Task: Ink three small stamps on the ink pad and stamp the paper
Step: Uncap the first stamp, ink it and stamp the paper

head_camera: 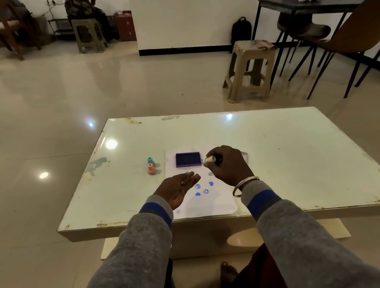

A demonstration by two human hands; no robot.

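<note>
A white sheet of paper (pixel 217 201) lies on the low table, with several blue stamp prints near its middle. The open blue ink pad (pixel 188 159) rests on the paper's far end. My right hand (pixel 229 165) is closed around a cream stamp (pixel 209 160), held sideways just right of the pad. My left hand (pixel 179 188) hovers over the paper's left edge, fingers loosely apart, holding nothing. A teal stamp (pixel 150 161) and a pink stamp (pixel 151 168) stand upright on the table left of the paper.
The pale glass-topped table (pixel 300 157) has worn edges. Beyond it stand a beige plastic stool (pixel 250 69), a brown chair (pixel 359 37) and a dark desk (pixel 305 5). Another person sits on a stool at the far back left.
</note>
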